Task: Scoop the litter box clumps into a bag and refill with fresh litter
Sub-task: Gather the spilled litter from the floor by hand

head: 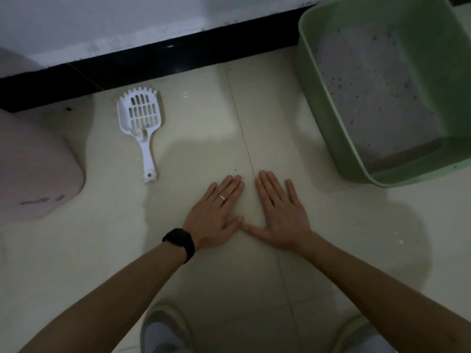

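Note:
A green litter box (328, 103) stands on the floor at the upper right, with grey litter (369, 85) inside. A white slotted scoop (141, 121) lies flat on the tiles at the upper left, handle toward me. My left hand (216, 212) and my right hand (280, 212) lie flat on the floor side by side in the middle, fingers straight, thumbs touching. Neither hand holds anything. The left wrist carries a black watch and one finger a ring.
A pink rounded object (33, 169) sits at the left edge. A black skirting strip (153, 62) and a white wall run along the back. My two shoes (163, 329) show at the bottom. Pale floor tiles (102, 250) surround the hands.

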`<action>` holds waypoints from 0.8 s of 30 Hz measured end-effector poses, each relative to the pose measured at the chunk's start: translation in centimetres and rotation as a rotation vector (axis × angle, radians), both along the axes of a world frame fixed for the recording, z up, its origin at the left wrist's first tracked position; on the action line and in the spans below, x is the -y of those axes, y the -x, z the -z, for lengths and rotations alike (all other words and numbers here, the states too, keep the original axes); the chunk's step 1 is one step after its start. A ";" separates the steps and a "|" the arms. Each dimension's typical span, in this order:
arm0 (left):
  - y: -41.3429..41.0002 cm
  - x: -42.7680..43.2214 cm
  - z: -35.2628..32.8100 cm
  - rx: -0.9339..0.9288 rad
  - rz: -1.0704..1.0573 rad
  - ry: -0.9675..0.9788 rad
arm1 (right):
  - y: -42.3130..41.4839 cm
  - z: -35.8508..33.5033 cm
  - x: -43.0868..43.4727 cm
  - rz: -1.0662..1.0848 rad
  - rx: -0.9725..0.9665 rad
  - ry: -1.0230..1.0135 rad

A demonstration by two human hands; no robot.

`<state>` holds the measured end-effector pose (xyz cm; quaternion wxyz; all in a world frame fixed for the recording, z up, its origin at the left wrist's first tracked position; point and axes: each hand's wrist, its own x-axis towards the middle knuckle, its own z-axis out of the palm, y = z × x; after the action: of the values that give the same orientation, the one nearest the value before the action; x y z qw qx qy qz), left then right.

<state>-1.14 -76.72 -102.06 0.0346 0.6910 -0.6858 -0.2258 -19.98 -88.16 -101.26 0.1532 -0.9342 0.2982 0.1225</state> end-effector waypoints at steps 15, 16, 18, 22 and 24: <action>0.0 1.0 0.9 0.139 -0.052 -0.008 | 2.1 1.0 1.6 0.266 0.200 -0.013; 0.0 1.0 1.0 0.142 -0.053 -0.007 | 1.9 1.2 0.6 0.295 0.195 -0.008; 0.2 0.8 1.0 0.149 -0.102 -0.002 | 1.1 1.4 -1.1 0.323 0.182 -0.001; 0.1 1.3 0.9 0.051 -0.283 0.032 | -1.6 1.2 -2.5 0.176 0.319 -0.180; -0.7 2.4 0.4 -0.025 -0.358 0.047 | -2.6 0.2 -1.6 0.267 0.460 -0.338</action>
<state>-0.49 -79.15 -102.45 0.0989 0.7981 -0.5566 -0.2086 -17.39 -86.59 -101.43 0.3845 -0.8513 0.3509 -0.0655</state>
